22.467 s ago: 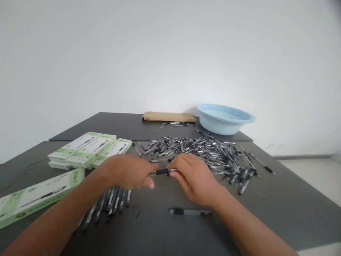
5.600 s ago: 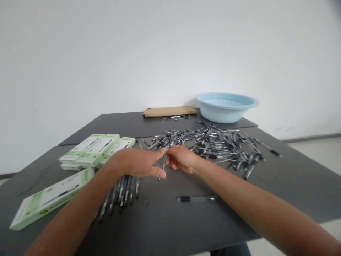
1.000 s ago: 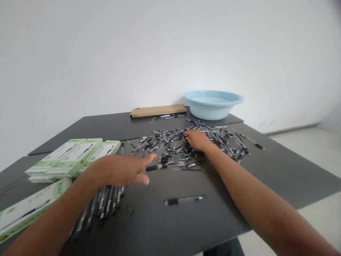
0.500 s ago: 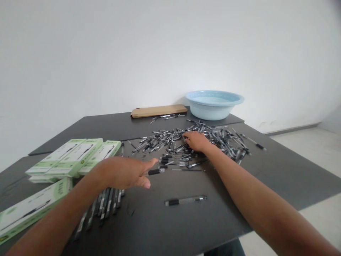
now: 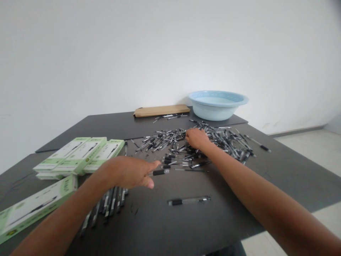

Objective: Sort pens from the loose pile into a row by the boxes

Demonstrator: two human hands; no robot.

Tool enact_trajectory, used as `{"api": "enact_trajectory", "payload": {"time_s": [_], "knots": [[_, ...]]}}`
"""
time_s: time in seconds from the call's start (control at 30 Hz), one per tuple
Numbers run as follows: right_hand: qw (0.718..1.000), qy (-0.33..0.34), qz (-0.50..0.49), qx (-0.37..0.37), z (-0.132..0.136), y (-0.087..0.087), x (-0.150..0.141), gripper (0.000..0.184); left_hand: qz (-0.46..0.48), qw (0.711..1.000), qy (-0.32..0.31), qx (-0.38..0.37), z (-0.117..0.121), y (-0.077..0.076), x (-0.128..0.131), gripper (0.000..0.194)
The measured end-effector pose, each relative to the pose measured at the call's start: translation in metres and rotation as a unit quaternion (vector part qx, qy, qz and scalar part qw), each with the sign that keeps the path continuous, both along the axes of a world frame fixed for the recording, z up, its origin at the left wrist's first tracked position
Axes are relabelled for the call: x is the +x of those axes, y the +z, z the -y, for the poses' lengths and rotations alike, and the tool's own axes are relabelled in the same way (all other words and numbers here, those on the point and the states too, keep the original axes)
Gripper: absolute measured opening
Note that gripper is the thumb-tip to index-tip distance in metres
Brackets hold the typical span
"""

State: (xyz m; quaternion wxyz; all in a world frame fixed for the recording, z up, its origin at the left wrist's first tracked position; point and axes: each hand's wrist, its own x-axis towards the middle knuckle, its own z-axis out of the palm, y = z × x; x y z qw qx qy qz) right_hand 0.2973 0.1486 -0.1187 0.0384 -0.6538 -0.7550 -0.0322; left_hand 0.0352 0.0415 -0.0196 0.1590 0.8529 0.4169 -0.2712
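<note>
My left hand (image 5: pixel 133 172) hovers over the near table with fingers stretched out and thumb apart. A pen with a black grip (image 5: pixel 160 172) shows in the gap between thumb and fingers; its rear end is hidden behind the hand, and it does not look gripped. My right hand (image 5: pixel 197 139) is at the middle of a heap of clear, black-gripped pens (image 5: pixel 226 140), its fingers curled down. Whatever those fingers hold is hidden. One single pen (image 5: pixel 189 201) lies in front, between my forearms. Below my left wrist several pens (image 5: pixel 113 202) lie side by side.
Green-and-white pen boxes (image 5: pixel 85 151) are stacked at left, and another box (image 5: pixel 37 206) lies nearer, partly behind my left forearm. At the back stand a light blue basin (image 5: pixel 217 108) and a flat brown cardboard piece (image 5: pixel 161 110), with a few loose pens (image 5: pixel 173 116) before it.
My right hand's fingers have curled in more and the hand looks more compact in the heap. My left hand has kept its pose. The whole view has shifted slightly.
</note>
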Motion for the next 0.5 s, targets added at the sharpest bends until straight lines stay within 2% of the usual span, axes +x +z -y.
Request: {"api": "enact_trajectory", "payload": {"time_s": [0.17,0.3,0.5], "knots": [[1.000,-0.011,0.020,-0.020,-0.015,0.000,-0.014,0.033,0.012,1.000,-0.006,0.025,0.004,0.006,-0.001,0.068],[0.999,-0.014,0.026,-0.018,-0.019,-0.005,-0.022,0.034,-0.003,1.000,0.006,0.016,0.007,0.011,0.003,0.070],[0.999,-0.023,0.030,-0.029,-0.016,-0.003,-0.016,0.033,0.002,1.000,0.002,0.018,0.009,0.011,0.003,0.068]]}}
